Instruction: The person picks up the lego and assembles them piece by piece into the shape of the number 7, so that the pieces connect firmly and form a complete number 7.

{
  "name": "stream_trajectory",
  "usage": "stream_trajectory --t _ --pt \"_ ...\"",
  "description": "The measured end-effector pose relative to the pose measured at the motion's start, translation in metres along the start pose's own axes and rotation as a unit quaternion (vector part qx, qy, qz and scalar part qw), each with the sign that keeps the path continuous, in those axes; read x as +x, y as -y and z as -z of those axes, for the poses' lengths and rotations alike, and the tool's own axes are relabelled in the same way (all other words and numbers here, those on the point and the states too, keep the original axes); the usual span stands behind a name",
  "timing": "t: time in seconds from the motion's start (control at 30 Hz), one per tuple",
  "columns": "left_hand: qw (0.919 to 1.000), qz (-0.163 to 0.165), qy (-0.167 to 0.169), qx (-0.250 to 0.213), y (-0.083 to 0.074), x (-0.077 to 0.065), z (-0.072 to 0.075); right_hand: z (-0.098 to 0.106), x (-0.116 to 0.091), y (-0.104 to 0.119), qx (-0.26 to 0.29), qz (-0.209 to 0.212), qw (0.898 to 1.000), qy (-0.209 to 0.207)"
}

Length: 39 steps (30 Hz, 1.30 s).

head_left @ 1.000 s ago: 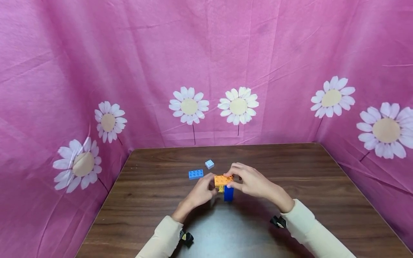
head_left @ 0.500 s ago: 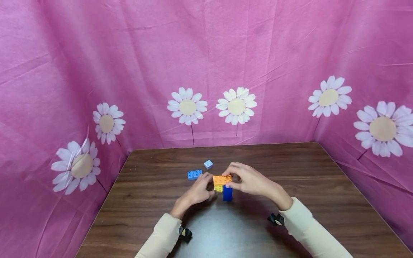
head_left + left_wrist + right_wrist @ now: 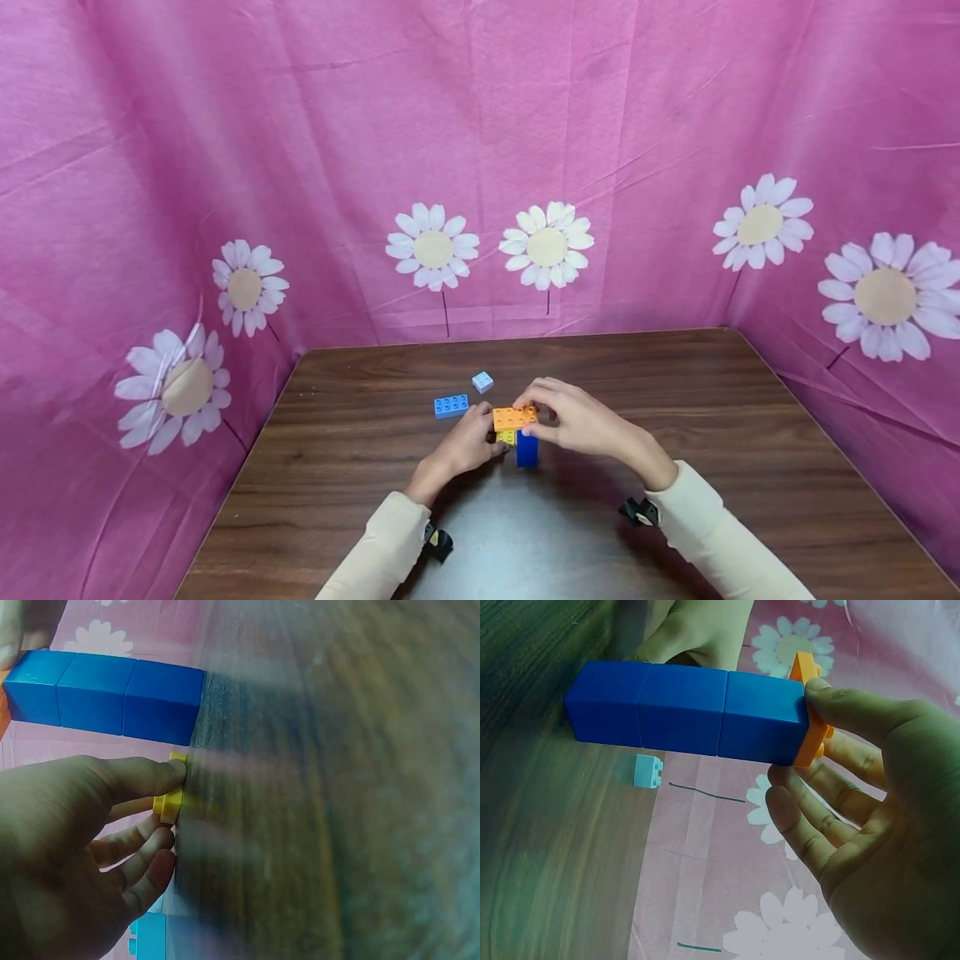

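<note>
Three blue bricks (image 3: 681,709) are stacked into an upright tower on the table. A flat orange brick (image 3: 510,418) sits across its top and juts out to the left. My right hand (image 3: 581,421) pinches the orange brick near its right end, with the thumb on the near side. Beneath the overhang, a flat yellow brick (image 3: 172,804) rests on the table. My left hand (image 3: 467,442) holds this yellow brick between thumb and fingers, just left of the tower. The fingers hide part of it.
Behind my left hand lies a medium-blue brick (image 3: 451,406) with studs up. A small pale-blue brick (image 3: 482,382) is farther back. The brown wooden table (image 3: 637,542) ends at a pink flowered cloth (image 3: 480,125) at the back and sides.
My left hand has shifted slightly right, its thumb and fingers closing on the yellow brick. My right hand keeps its hold on the orange brick. The whole head view has drifted slightly.
</note>
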<state>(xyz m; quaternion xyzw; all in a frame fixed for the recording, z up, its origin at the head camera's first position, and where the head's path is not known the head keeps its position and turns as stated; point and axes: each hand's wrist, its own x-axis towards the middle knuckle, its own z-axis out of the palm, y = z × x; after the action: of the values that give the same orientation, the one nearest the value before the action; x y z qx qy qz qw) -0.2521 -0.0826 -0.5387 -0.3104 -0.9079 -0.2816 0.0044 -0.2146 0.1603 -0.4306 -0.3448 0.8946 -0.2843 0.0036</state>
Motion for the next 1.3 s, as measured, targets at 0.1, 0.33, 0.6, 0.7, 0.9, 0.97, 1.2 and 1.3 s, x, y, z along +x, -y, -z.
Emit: stream_trajectory --t 0.1,0.33,0.6,0.7,0.9,0.97,1.2,1.3 --pt "0.9998 0.015 0.009 -0.012 -0.006 -0.002 0.006 -0.001 0.000 0.000 0.001 -0.001 1.000 -0.001" --pt "0.9961 0.056 0.008 -0.068 -0.013 -0.007 0.017 -0.002 0.000 -0.002 0.004 -0.003 1.000 -0.004" --pt "0.9913 0.065 -0.022 -0.112 -0.014 -0.013 0.032 -0.002 -0.001 -0.002 0.001 0.006 1.000 -0.012" --pt "0.9870 0.068 -0.033 -0.142 -0.014 -0.015 0.039 -0.002 0.000 -0.001 -0.001 0.010 1.000 -0.015" --pt "0.9817 0.064 -0.056 -0.170 -0.018 -0.019 0.051 -0.004 0.001 -0.001 -0.010 0.003 1.000 -0.013" --pt "0.9808 0.062 -0.061 -0.175 -0.020 -0.020 0.055 -0.005 0.002 0.000 -0.019 0.001 1.000 -0.014" --pt "0.9812 0.043 -0.070 -0.174 -0.026 -0.025 0.065 -0.008 0.007 0.003 -0.034 0.003 0.999 -0.022" --pt "0.9794 0.034 -0.071 -0.186 -0.029 -0.027 0.068 -0.011 0.010 0.004 -0.031 0.004 0.999 -0.024"
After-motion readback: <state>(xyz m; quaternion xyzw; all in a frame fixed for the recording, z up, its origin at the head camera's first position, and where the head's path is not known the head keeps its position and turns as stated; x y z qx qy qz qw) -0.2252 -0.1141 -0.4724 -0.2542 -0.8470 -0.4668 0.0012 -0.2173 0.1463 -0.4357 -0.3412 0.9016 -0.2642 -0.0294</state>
